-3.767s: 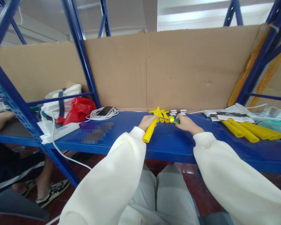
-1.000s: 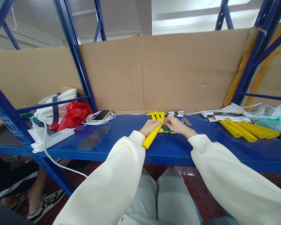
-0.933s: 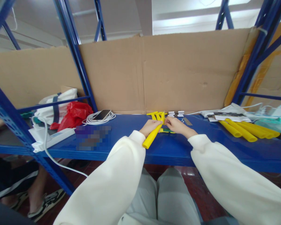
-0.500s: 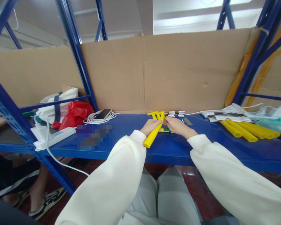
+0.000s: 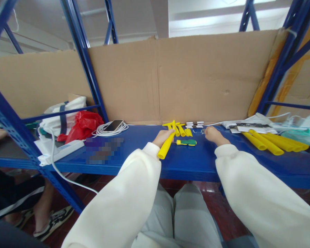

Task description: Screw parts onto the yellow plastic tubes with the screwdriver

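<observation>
My left hand [image 5: 160, 137] is closed around a yellow tapered plastic tube [image 5: 166, 146], whose wide end points towards me and whose thin end points to the back. To the right, my right hand [image 5: 214, 135] rests low over the blue tabletop with its fingers curled in; whatever they hold is hidden. Small metal pieces, perhaps screws [image 5: 202, 131], lie beside its fingertips. Between my hands is a screwdriver [image 5: 186, 142] with a green and yellow handle. Several yellow plastic parts [image 5: 181, 130] lie behind the held tube.
White packets with dark bands [image 5: 194, 124] sit against the cardboard wall [image 5: 209, 79]. Several more yellow tubes [image 5: 272, 144] lie at the right. On the left are a phone [image 5: 114, 125] on a coiled white cable, a red bag [image 5: 86, 124] and a power strip [image 5: 64, 151]. Another person sits far left.
My right hand has left the yellow tube and moved right, to the small metal pieces. The screwdriver now shows fully. My left hand keeps the tube, shifted slightly.
</observation>
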Demonstrator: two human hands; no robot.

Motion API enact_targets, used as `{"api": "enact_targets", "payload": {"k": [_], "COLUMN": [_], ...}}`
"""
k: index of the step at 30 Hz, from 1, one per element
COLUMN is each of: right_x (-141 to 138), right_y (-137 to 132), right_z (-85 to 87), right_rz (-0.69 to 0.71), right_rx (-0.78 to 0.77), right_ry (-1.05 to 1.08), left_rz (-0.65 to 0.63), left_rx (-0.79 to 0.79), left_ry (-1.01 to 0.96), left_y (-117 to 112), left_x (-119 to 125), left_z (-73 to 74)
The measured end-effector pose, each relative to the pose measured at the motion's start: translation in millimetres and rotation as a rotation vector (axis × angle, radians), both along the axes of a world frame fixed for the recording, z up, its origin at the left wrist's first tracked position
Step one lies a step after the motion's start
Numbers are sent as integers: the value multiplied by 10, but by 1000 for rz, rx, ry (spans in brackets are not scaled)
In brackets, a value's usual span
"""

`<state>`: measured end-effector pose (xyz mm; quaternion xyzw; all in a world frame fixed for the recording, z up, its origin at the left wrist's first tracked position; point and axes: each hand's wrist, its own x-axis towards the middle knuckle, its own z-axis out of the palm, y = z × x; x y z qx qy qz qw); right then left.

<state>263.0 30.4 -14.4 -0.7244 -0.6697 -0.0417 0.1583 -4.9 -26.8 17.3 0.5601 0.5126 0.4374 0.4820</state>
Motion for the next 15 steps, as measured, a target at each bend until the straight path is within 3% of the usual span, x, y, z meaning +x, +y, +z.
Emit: {"api": "enact_targets", "payload": {"k": [3, 9, 15], "right_x": [31, -94, -94], "right_y": [-31, -50, 12], "right_z": [-18, -28, -46], "right_rz": [-73, -61, -82], "right_rx": [-65, -76, -64], "right_ry": [-9, -75, -84], "left_rz": [-9, -61, -175], "left_rx": [-2, -17, -94], "left_ry": [13, -76, -181], "left_y": [31, 86, 141], "left_x": [-5, 46, 272], "left_z": [-23, -55, 2]}}
